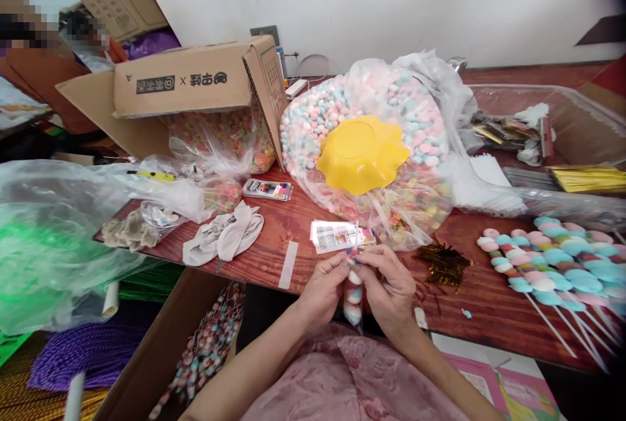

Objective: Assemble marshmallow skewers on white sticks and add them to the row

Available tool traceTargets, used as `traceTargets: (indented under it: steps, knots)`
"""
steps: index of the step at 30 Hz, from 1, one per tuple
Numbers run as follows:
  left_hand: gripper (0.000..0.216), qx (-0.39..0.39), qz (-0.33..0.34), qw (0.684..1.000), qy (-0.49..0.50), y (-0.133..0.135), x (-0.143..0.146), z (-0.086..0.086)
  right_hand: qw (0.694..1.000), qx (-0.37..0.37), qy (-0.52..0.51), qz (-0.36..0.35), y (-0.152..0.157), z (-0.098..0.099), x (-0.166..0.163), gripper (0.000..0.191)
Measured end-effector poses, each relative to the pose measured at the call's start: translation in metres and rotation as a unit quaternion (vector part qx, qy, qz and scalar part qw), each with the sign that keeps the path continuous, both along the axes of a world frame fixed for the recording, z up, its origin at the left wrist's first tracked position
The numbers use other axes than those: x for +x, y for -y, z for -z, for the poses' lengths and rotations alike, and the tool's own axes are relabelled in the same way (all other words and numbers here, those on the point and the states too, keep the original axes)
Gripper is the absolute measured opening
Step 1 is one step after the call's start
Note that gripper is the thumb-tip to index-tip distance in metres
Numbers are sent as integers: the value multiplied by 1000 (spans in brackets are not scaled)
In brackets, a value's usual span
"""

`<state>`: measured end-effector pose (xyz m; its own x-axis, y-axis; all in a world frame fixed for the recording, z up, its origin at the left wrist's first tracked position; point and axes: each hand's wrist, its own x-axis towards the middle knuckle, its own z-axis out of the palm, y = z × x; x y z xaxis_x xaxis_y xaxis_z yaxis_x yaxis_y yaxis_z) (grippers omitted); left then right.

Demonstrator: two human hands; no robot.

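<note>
Both my hands are in front of my body at the table's front edge, fingers closed on one marshmallow skewer (353, 297). It has pale and reddish-brown sweets and seems to be in a clear wrapper, its thin stick pointing away from me. My left hand (320, 294) pinches the stick end from the left, and my right hand (391, 287) pinches the same spot from the right. Something small and dark blue shows between the fingertips, too small to name. Just beyond lie printed labels (335, 237). A tuft of gold twist ties (444, 266) lies right of my right hand.
A yellow scalloped bowl (362, 154) sits upside down on a large bag of marshmallows (313, 115). An open carton (180, 75) stands at back left. Several marshmallow skewers (552, 258) lie at right, before a clear tray (528, 203). Grey gloves (225, 235) lie left.
</note>
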<state>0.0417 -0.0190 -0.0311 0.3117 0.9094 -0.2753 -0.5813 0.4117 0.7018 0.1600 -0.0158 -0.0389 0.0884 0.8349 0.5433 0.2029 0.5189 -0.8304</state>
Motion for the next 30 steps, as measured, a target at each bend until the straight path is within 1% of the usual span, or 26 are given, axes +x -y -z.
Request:
traceTargets:
  steps: [1,3,4,6,7,8,9,11,13,14,16,19,20,21,22,23,24,26,27,28,30]
  knots:
    - [35,3,-3,1000,-11,1,0,-1,1000,-15,-6,20,-2,1,1,14]
    - [36,3,-5,999,-37,2,-1,-3,997,-58,-15,39,-8,2,4,19]
    - [37,4,-4,999,-51,2,-3,-3,996,-81,-13,26,-10,3,6,20]
    - [38,7,6,997,-77,2,-6,-2,993,-116,5,-35,-14,4,8,8]
    - [38,11,15,996,-87,2,-7,-1,990,-126,17,-65,-14,4,8,10]
    - [39,15,22,995,-91,3,-8,0,988,-130,28,-82,-14,4,8,19]
    - [40,17,27,995,-90,3,-9,1,988,-128,36,-82,-13,3,7,24]
    - [41,9,37,997,-70,3,-10,2,993,-102,47,-40,-9,2,4,25]
    - [41,0,50,998,-37,3,-8,1,997,-50,65,10,-6,1,-1,21]
    - [40,0,57,998,-24,3,-7,0,996,-24,77,24,-6,1,-3,20]
    - [39,10,54,998,-11,2,-4,-1,994,5,101,26,-9,1,-5,20]
    - [37,6,20,999,-27,-1,-4,-2,993,6,120,14,-18,-2,5,18]
    - [38,-3,23,999,-38,-2,-6,-1,991,17,130,19,-21,-4,11,15]
    - [39,-12,37,998,-52,-3,-8,0,988,39,148,27,-24,-8,18,16]
    - [41,-18,59,996,-68,-4,-10,0,981,72,177,31,-27,-13,26,24]
    - [42,-19,83,993,-85,-5,-12,1,969,112,221,21,-30,-19,34,33]
    - [44,-15,102,989,-101,-6,-15,1,951,145,275,-2,-32,-24,40,37]
    - [46,1,128,984,-124,-8,-19,-1,907,182,374,-63,-36,-33,48,34]
    - [48,11,139,982,-130,-9,-21,-2,891,184,406,-90,-37,-35,49,30]
    - [49,23,154,978,-137,-10,-23,-5,883,174,422,-113,-37,-35,48,28]
    - [50,52,194,966,-161,-12,-27,-9,887,135,420,-139,-38,-31,43,26]
